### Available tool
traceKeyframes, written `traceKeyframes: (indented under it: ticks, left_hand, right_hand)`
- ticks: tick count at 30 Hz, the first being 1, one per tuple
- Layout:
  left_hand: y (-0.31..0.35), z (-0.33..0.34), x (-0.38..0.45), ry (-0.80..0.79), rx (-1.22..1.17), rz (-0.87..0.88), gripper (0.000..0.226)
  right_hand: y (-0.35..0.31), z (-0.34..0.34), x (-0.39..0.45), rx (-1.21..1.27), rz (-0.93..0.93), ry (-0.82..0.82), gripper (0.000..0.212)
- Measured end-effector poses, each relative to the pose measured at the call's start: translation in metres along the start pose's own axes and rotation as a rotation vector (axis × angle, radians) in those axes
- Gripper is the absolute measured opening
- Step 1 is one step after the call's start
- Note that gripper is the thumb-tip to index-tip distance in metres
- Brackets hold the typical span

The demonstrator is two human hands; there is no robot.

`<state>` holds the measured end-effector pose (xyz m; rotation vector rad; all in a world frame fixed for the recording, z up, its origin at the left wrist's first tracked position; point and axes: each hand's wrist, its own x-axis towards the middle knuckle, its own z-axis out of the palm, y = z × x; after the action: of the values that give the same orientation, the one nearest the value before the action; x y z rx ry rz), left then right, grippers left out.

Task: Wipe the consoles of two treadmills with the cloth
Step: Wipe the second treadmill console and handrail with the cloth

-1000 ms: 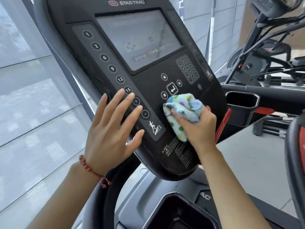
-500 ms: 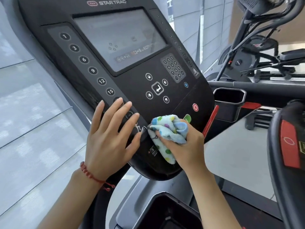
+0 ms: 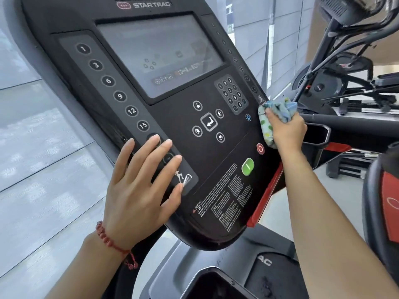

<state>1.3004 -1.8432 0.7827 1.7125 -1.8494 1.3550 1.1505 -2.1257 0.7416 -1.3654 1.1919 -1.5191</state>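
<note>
A black treadmill console with a grey screen and number buttons fills the view. My left hand lies flat on its lower left, fingers straight over the lowest buttons. My right hand grips a bunched cloth, white with coloured dots and blue folds, against the console's right edge beside the keypad, above the red stop button. Part of the cloth is hidden under my fingers.
A black cup holder and a handrail sit just right of the cloth. Another machine's dark console with a red patch stands at the right edge. Other gym equipment stands behind. A frosted window wall is on the left. A tray lies below.
My right hand has carried the cloth from the console's lower middle up and right to its right edge. My left hand has stayed flat on the lower left buttons.
</note>
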Motion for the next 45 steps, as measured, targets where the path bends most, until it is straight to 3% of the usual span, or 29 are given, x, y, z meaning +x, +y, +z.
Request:
traceKeyframes:
  ticks: [5,10,14,18,21,26,30,34,39,45]
  left_hand:
    - [0.001,0.001,0.000,0.016,-0.014,-0.012,0.033]
    - [-0.001,0.002,0.000,0.021,-0.029,-0.011,0.034]
    - [-0.001,0.002,0.001,0.014,-0.032,-0.004,0.034]
    - [-0.002,0.000,0.001,0.001,-0.033,0.000,0.034]
    - [-0.003,-0.001,0.001,-0.006,-0.032,-0.001,0.034]
    - [-0.002,-0.001,0.001,-0.004,-0.038,-0.016,0.034]
    - [-0.003,-0.003,0.002,-0.002,-0.061,-0.021,0.033]
    - [-0.007,-0.007,0.006,0.023,-0.066,-0.037,0.033]
    - [-0.026,-0.016,0.022,0.069,-0.007,-0.068,0.034]
    - [-0.042,-0.015,0.033,0.027,0.015,-0.094,0.038]
  right_hand:
    - [-0.012,-0.001,-0.019,0.037,-0.042,-0.082,0.033]
    - [-0.029,0.002,-0.070,0.101,-0.215,-0.223,0.018]
    - [-0.035,0.009,-0.047,0.102,-0.211,-0.190,0.017]
    - [-0.050,0.027,0.005,0.011,-0.213,-0.158,0.034]
    - [-0.057,0.034,0.021,0.024,-0.204,-0.130,0.034]
    - [-0.065,0.032,-0.025,0.080,-0.270,-0.199,0.021]
    - [-0.068,0.030,-0.064,0.109,-0.348,-0.270,0.025]
    - [-0.076,0.038,-0.040,0.103,-0.329,-0.265,0.021]
    - [-0.091,0.057,0.008,0.096,-0.315,-0.181,0.036]
    - [-0.096,0.054,-0.011,0.126,-0.313,-0.238,0.020]
